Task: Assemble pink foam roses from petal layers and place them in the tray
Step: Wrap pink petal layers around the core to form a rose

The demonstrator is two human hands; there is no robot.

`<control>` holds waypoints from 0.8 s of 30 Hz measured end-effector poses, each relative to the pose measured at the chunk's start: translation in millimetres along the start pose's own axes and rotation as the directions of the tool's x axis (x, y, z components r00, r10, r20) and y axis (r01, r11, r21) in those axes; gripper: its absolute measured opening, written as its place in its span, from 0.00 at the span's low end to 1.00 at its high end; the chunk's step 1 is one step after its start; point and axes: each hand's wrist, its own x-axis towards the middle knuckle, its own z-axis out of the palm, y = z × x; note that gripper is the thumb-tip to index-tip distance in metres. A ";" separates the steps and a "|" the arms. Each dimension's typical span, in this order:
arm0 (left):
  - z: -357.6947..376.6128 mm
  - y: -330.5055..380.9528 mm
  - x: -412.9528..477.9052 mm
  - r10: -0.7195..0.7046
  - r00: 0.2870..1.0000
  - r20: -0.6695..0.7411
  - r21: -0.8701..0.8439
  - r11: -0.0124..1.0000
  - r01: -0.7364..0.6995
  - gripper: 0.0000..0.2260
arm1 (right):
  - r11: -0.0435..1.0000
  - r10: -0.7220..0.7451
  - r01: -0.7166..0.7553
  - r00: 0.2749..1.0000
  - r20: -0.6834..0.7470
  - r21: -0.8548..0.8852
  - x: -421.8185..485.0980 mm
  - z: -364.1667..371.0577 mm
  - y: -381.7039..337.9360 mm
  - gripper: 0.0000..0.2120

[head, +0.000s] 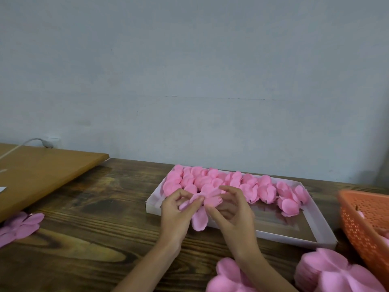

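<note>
Tray (284,237) far half is packed with finished roses (210,180); its near-right floor is bare, open over the low rim. Left hand (176,209) and right hand (233,211), pinching a half-made rose (208,199), block the near-left corner. Table (94,207) is open centre-left. Wooden board (42,171) on the left, orange basket (362,224) on the right and petal stacks (336,270) at the near edge hem it in.

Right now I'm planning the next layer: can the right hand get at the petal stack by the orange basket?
Probably yes: the petal stack lies uncovered beside that forearm, nothing between. But the right hand is pinching the rose.
</note>
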 end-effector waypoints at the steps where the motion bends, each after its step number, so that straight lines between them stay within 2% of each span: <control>1: -0.1 0.2 -0.5 0.000 1.000 0.020 0.000 1.000 0.000 0.05 | 1.000 -0.001 0.001 1.000 -0.019 -0.010 0.0 -0.2 0.0 0.26; 5: 0.2 6.4 -0.8 -0.012 0.997 0.074 -0.012 1.000 0.013 0.05 | 0.999 0.032 -0.034 0.998 -0.046 -0.039 1.4 -1.6 1.9 0.32; 10: -0.6 12.9 -2.3 -0.135 0.979 0.152 -0.114 0.982 0.154 0.09 | 0.988 0.034 -0.043 0.998 -0.058 -0.148 4.4 -2.2 -0.6 0.22; 13: -1.8 15.3 -3.1 -0.202 0.961 0.189 -0.181 0.955 0.236 0.11 | 0.974 -0.046 0.028 0.996 -0.077 -0.225 3.8 -1.1 -0.8 0.17; 15: -1.1 16.8 -3.6 -0.219 0.951 0.219 -0.224 0.937 0.267 0.12 | 0.960 -0.106 0.078 0.990 -0.092 -0.268 3.6 -0.7 -1.6 0.16; 18: -0.5 16.0 -4.2 -0.219 0.946 0.237 -0.268 0.922 0.281 0.12 | 0.974 -0.123 0.106 0.990 -0.074 -0.201 3.7 -1.6 -2.2 0.19; 21: -1.2 13.9 -3.9 -0.225 0.941 0.253 -0.289 0.911 0.295 0.12 | 0.990 -0.049 0.043 0.998 -0.040 -0.135 4.9 -2.3 -2.3 0.21; 24: -2.1 11.9 -2.4 -0.222 0.937 0.268 -0.271 0.916 0.295 0.14 | 0.990 -0.048 0.046 0.999 -0.019 -0.133 5.7 -2.3 -1.3 0.17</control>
